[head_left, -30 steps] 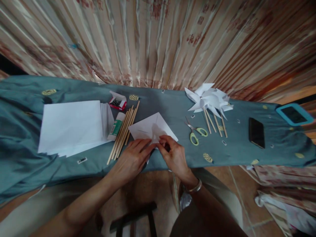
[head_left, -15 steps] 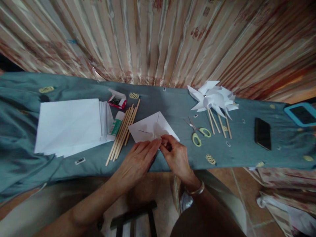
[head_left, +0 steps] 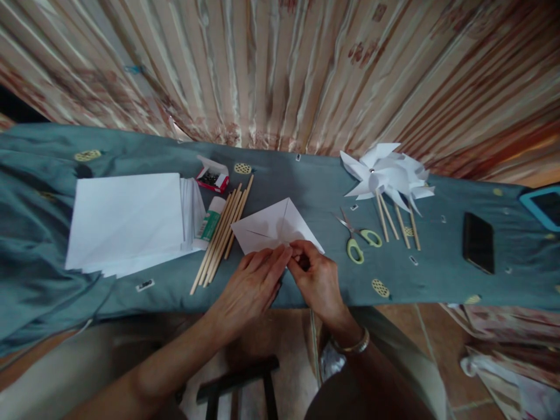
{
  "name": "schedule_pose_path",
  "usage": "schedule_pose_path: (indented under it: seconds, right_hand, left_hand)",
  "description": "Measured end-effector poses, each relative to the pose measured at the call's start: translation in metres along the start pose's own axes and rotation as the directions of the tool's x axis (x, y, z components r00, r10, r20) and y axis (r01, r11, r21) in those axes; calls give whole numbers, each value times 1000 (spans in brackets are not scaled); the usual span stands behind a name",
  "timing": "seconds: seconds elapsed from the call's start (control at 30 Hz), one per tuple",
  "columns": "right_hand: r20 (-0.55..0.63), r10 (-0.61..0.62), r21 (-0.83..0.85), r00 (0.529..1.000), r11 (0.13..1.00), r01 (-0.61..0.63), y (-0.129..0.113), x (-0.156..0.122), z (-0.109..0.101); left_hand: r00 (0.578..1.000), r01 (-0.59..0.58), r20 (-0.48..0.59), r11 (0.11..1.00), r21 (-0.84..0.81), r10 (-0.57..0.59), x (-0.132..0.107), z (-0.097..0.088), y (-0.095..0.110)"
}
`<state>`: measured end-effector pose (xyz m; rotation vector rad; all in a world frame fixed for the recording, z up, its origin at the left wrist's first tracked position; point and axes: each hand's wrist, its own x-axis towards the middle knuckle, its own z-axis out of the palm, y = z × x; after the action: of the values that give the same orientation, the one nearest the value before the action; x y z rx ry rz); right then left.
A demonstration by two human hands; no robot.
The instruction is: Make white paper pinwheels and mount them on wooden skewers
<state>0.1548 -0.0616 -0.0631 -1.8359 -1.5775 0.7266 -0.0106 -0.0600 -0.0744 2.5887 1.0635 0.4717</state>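
A white square sheet of paper (head_left: 280, 219) with slit and crease lines running toward its middle lies turned cornerwise before me. My left hand (head_left: 258, 277) rests over its near edge, fingers together, the thumb side against the paper. On the near part of the same sheet my right hand (head_left: 317, 277) is closed, thumb and forefinger pinching the paper where the two hands meet. My fingers hide that near corner. Right of the sheet lie scissors (head_left: 356, 236) with green handles, their blades apart. Wooden sticks (head_left: 223, 236) lie just to its left.
Left of the sticks are a glue stick (head_left: 210, 219), a red box of small dark pins (head_left: 213, 177) and a stack of white paper (head_left: 126, 221). Finished paper pinwheels (head_left: 385, 172) lie at the back right. A phone (head_left: 478, 242) and a blue-framed device (head_left: 542, 207) are farther right.
The view has shifted slightly, so the things on the table appear a little farther right. Both hands remain at the sheet's near part, with only slight finger movement.
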Motion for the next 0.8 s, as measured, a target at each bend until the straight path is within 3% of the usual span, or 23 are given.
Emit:
schedule_pose_path:
  seconds: [0.6, 0.8]
  right_hand:
    - [4, -8, -19, 1000, 1000, 9, -2, 1, -1]
    - [1, -79, -66, 997, 995, 79, 0, 0, 0]
  left_hand:
    - [1000, 8, 15, 1000, 27, -8, 2, 3, 2]
    - [1000, 22, 16, 999, 31, -22, 4, 2, 4]
